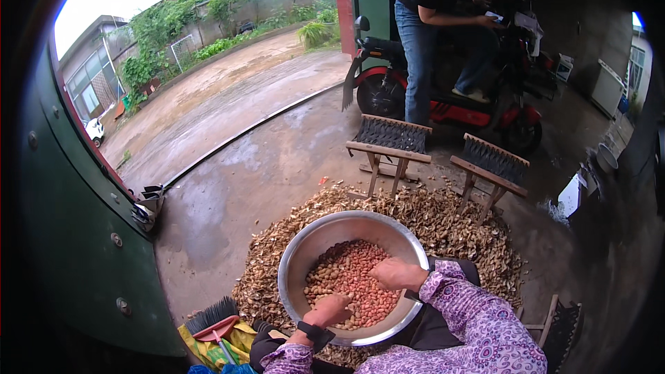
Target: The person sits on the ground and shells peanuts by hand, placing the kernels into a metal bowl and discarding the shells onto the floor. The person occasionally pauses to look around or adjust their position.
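Observation:
A wide metal basin (296, 257) stands in front of me. Inside it, tan unshelled peanuts (331, 273) lie on the left and red shelled peanut kernels (371, 299) on the right. My left hand (330, 310) is low over the near left part of the basin, its fingers curled together just above the peanuts. Over the kernels on the right, my right hand (395, 274) has its fingers pinched in. Whatever either set of fingers holds is too small or hidden to make out. Broken peanut shells (277, 246) are heaped on the floor around the basin.
Two low folding stools (389, 135) stand behind the shells, and another stool (557, 329) is at my right. A broom (211, 318) and dustpan lie on a yellow sack at lower left. Beyond, a person (443, 21) looks at a phone beside a red electric scooter (450, 111).

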A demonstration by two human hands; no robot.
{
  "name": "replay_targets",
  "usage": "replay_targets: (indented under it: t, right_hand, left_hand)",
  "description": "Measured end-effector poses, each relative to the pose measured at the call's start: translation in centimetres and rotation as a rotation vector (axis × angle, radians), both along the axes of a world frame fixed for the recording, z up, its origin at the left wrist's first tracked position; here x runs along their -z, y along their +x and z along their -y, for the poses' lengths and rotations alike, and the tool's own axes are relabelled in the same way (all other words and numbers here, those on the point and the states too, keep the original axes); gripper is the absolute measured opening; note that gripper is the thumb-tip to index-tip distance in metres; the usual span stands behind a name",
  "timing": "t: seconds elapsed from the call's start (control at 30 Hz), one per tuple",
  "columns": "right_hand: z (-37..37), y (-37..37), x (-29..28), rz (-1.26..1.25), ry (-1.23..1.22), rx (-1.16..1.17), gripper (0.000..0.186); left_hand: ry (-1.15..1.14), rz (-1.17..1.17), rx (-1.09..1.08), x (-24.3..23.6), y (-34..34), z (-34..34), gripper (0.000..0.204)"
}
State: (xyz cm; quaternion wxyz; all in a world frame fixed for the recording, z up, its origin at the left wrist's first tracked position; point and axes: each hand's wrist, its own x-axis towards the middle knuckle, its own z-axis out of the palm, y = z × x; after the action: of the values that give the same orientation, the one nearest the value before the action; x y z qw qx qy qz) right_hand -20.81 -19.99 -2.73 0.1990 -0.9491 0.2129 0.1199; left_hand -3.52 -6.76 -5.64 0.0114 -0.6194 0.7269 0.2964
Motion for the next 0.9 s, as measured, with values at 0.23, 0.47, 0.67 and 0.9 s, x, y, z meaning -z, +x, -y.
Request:
replay_targets:
  t: [0.23, 0.47, 0.67, 0.9]
  right_hand:
    - [0.3, 0.0, 0.7, 0.045, -0.030, -0.017, 0.016]
    - [-0.2, -0.4, 1.6, 0.041, -0.031, -0.007, 0.016]
    - [0.1, -0.2, 1.8, 0.063, 0.019, -0.064, 0.021]
    - [1.7, -0.1, 1.7, -0.152, -0.061, 0.019, 0.027]
  left_hand:
    - [-0.006, 0.017, 0.009, -0.3, -0.1, 0.2, 0.025]
    - [0.006, 0.040, -0.010, 0.0, -0.4, -0.4, 0.025]
    - [-0.010, -0.024, -0.059, 0.2, -0.2, -1.5, 0.024]
    - [-0.080, 0.026, -0.087, -1.2, 0.3, -0.7, 0.020]
